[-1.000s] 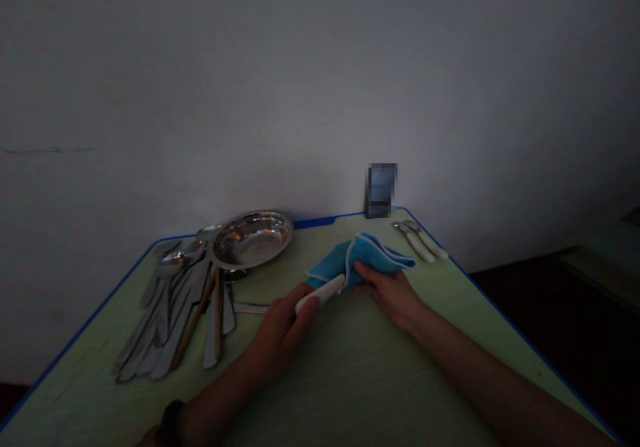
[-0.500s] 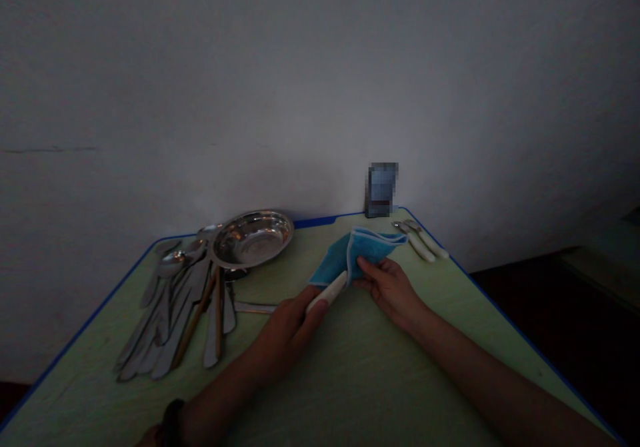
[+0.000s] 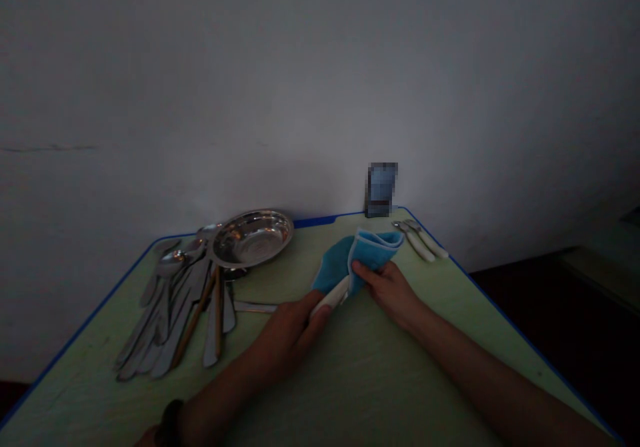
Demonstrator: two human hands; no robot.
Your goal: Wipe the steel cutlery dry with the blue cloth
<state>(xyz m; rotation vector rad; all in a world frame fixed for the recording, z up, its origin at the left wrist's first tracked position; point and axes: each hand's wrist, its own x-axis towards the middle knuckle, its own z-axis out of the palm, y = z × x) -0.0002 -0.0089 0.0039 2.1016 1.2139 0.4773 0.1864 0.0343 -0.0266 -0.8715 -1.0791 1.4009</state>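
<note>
My left hand (image 3: 290, 330) is closed round the white handle of a utensil (image 3: 331, 296), whose far end is hidden inside a folded blue cloth (image 3: 363, 259). My right hand (image 3: 390, 290) pinches that cloth round the utensil, thumb on top. Both hands sit just above the pale green table (image 3: 360, 374), near its middle.
A steel bowl (image 3: 253, 237) stands at the back left. In front of it lies a spread of several metal spoons and knives (image 3: 175, 307). Two white-handled utensils (image 3: 420, 240) lie at the back right corner, beside a small blurred box (image 3: 382, 190) against the wall.
The cloth has bunched up tighter and its right end has drawn in. My right hand has slid along the utensil towards the handle. My left hand has shifted slightly right.
</note>
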